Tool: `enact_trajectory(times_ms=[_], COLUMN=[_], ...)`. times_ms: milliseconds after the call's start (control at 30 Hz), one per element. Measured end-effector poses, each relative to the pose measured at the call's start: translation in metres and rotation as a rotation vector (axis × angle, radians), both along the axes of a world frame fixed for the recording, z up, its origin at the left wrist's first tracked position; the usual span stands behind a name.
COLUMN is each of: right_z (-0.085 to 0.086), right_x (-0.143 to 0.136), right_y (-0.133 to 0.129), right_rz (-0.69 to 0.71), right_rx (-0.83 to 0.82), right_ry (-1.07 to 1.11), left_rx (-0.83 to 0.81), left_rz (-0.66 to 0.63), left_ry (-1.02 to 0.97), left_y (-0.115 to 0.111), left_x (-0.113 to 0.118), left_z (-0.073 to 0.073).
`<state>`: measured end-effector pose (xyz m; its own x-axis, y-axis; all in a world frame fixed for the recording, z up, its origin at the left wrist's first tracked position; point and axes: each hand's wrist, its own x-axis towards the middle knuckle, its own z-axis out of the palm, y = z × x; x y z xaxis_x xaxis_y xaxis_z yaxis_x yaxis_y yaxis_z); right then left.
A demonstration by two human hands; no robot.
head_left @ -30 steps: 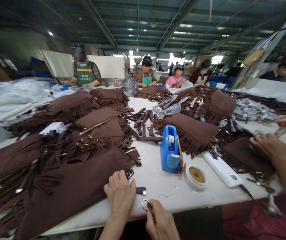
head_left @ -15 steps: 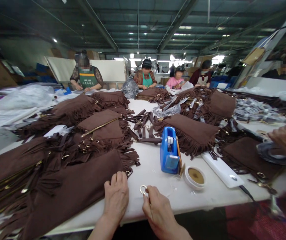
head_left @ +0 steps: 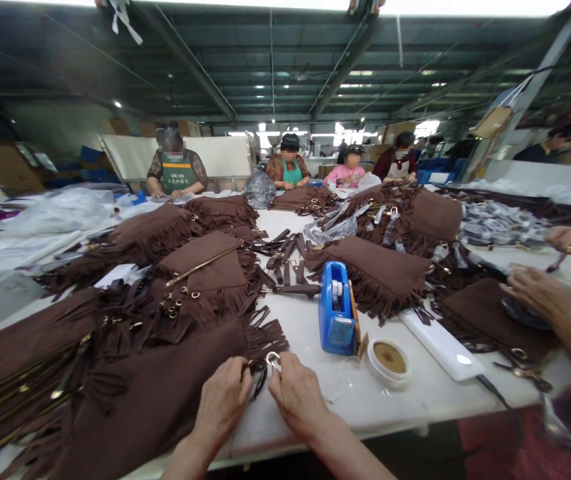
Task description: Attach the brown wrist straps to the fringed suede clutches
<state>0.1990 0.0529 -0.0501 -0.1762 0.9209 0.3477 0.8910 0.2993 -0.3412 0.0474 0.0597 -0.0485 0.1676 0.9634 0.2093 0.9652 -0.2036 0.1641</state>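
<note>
A dark brown fringed bag (head_left: 165,393) lies slantwise across the near left of the table. My left hand (head_left: 222,397) pinches it at its right end, beside the fringe; its fingertips hide the exact spot. Close by, my right hand (head_left: 299,393) is closed on a pale gold metal ring (head_left: 272,359), whose curve shows above the thumb and forefinger. A thin dark loop shows between the two hands; whether it passes through the ring I cannot tell.
Right of my hands stand a blue tape dispenser (head_left: 336,310), a round tub (head_left: 388,360) of brown paste and a white device (head_left: 442,347) with a cable. More fringed bags (head_left: 205,263) cover the table. A co-worker's hands (head_left: 555,293) work at the right; several people sit opposite.
My right hand has brought the ring up and left, next to my left hand. My left hand has gone from resting on the bag to pinching its end. The view has tilted up slightly.
</note>
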Motion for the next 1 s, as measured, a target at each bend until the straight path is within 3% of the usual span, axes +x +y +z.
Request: enact_trajectory(times_ms=[133, 400, 767, 1000], right_z=[0.006, -0.002, -0.009, -0.014], right_x=[-0.014, -0.023, -0.025, -0.002], right_y=[0.012, 0.024, 0.019, 0.008], right_rz=[0.029, 0.115, 0.156, 0.231], right_rx=[-0.116, -0.126, -0.082, -0.113], right_ry=[-0.06, -0.098, -0.14, -0.001], left_rx=[-0.013, -0.023, -0.001, 0.048], left_rz=[-0.008, 0.018, 0.049, -0.014], left_ry=[-0.12, -0.289, -0.277, -0.257], left_y=[-0.004, -0.004, -0.003, -0.005], left_x=[-0.002, -0.001, 0.0, 0.004], left_z=[-0.005, -0.007, -0.008, -0.003])
